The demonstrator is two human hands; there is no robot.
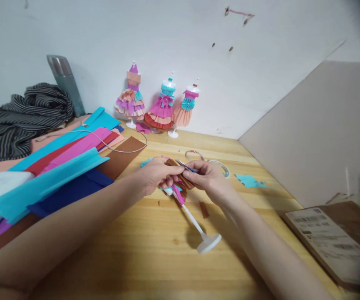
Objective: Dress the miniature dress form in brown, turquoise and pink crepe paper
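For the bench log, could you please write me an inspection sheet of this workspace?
Surface: wooden table, paper scraps around the hands.
Job's things: small mannequin on a white stand, lying tilted, with brown and pink paper at its top; thin tool above it.
Clutter: crepe paper sheets in blue, pink, red and brown; teal scrap; tape rolls; striped cloth; box.
Hands: left hand pinches the paper on the mannequin; right hand holds the tool against it.
Cables: thin cord looped across the sheets.
Surroundings: white wall; three dressed mannequins and a flask against it; grey board.
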